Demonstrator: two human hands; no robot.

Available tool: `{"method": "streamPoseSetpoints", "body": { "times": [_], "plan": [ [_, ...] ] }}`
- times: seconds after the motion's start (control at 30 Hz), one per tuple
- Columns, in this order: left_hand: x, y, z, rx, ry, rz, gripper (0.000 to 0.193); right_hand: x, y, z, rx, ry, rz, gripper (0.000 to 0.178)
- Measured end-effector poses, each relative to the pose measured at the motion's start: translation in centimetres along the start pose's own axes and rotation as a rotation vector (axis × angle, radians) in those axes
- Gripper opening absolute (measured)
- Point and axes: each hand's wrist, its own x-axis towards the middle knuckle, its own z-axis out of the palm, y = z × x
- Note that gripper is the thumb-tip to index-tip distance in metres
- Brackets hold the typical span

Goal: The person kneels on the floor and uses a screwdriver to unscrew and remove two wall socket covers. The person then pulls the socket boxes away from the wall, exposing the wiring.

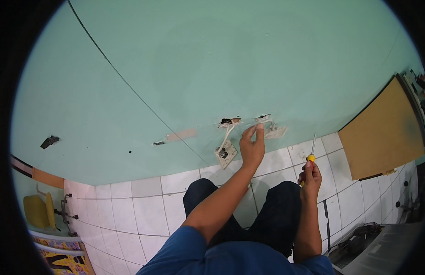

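The left hand [253, 147] reaches to the wall [212, 68], its fingertips at the lower edge of the right opening [263, 116]; whether finger and thumb pinch anything there, I cannot tell. Just beside them a white cable [271, 122] comes out of that opening, and a pale plate [277, 133] sits below it, partly behind the hand. The right hand [312, 176] is closed around the handle of a screwdriver [311, 158], blade up, well apart from the wall. Near the left hand, a second plate [226, 154] hangs tilted on its own cable [227, 136] from the left opening [228, 122].

The step in hand looks like handling the wiring at the right opening. The next move seems to call for steadying that plate before the screwdriver is brought across.
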Motion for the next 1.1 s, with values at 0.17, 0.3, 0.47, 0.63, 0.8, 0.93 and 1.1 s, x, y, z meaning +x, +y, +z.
{"method": "streamPoseSetpoints", "body": {
  "times": [0.17,0.3,0.47,0.63,0.8,0.93,1.1],
  "plan": [
    [2.5,0.1,1.4,0.015,0.086,-0.131,0.046,-0.3,0.3,-0.6,0.000,0.035,0.034,0.030],
    [2.7,-0.8,2.6,0.046,0.192,-0.050,0.041,-0.3,1.1,-2.2,0.004,0.069,0.068,0.029],
    [2.3,-0.5,3.6,0.064,0.082,0.054,0.042,-0.1,2.4,-4.4,-0.023,0.106,0.085,0.030],
    [-1.4,0.3,4.9,0.201,-0.188,0.081,0.045,-0.1,3.2,-5.7,0.049,0.152,0.130,0.028],
    [-2.4,1.0,3.3,0.236,-0.354,-0.070,0.040,0.3,2.9,-7.7,0.065,0.222,0.126,0.028],
    [-5.0,1.8,-0.5,0.373,-0.590,-0.048,0.042,0.2,3.1,-9.2,0.088,0.284,0.080,0.027],
    [-6.0,2.9,-5.1,0.484,-0.653,-0.113,0.043,0.5,3.9,-10.3,0.126,0.334,0.092,0.029]
  ]
}}
